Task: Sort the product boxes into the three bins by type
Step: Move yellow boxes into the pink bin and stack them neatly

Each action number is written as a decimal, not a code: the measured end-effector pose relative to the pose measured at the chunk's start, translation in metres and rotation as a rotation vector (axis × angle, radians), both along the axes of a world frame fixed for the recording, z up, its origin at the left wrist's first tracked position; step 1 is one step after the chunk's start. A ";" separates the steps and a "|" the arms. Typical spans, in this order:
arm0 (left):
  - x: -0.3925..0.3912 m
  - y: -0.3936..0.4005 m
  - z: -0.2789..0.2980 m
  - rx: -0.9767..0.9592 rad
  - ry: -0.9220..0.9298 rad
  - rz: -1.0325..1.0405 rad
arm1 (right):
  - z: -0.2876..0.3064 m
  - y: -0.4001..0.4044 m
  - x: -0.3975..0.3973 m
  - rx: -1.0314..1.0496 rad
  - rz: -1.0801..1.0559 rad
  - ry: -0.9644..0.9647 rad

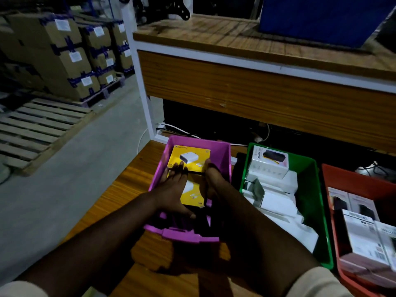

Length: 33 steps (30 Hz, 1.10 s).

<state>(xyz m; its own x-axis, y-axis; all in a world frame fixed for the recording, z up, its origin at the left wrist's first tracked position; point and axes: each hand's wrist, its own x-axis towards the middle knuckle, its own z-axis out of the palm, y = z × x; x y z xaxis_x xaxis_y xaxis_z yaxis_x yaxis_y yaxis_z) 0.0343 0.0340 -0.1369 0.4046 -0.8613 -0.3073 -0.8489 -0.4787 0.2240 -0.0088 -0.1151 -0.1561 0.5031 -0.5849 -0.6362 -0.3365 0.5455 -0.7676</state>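
Three bins stand in a row on a wooden table: a pink bin [222,155], a green bin [310,174] and a red bin [334,179]. Both my hands are inside the pink bin. My left hand [173,189] and my right hand [212,179] grip the two sides of a yellow product box [191,195]. A second yellow box [191,156] lies just beyond it at the bin's far end. The green bin holds white boxes, with one printed box [269,162] on top. Grey and white boxes [362,234] fill the red bin.
A wooden shelf unit with a white frame [257,65] rises right behind the bins, with a blue crate [321,18] on top and cables beneath. To the left, on the concrete floor, lie a wooden pallet [36,127] and stacked cardboard cartons [64,54].
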 end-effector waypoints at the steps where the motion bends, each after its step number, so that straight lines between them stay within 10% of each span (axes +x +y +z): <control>1: 0.003 -0.001 0.001 -0.006 0.010 0.000 | -0.005 0.000 0.000 0.038 -0.021 -0.033; 9: 0.009 -0.010 -0.010 -0.302 0.103 0.150 | 0.025 0.012 -0.009 0.050 -0.105 -0.076; 21: 0.027 -0.019 -0.016 -0.257 -0.086 0.063 | -0.058 -0.008 0.022 -0.069 -0.039 -0.010; 27: 0.028 -0.019 -0.018 -0.275 -0.075 0.048 | 0.030 0.011 -0.036 -0.097 0.079 0.005; 33: 0.029 -0.032 -0.018 -0.318 -0.056 0.011 | -0.021 -0.003 -0.008 -0.133 -0.087 0.003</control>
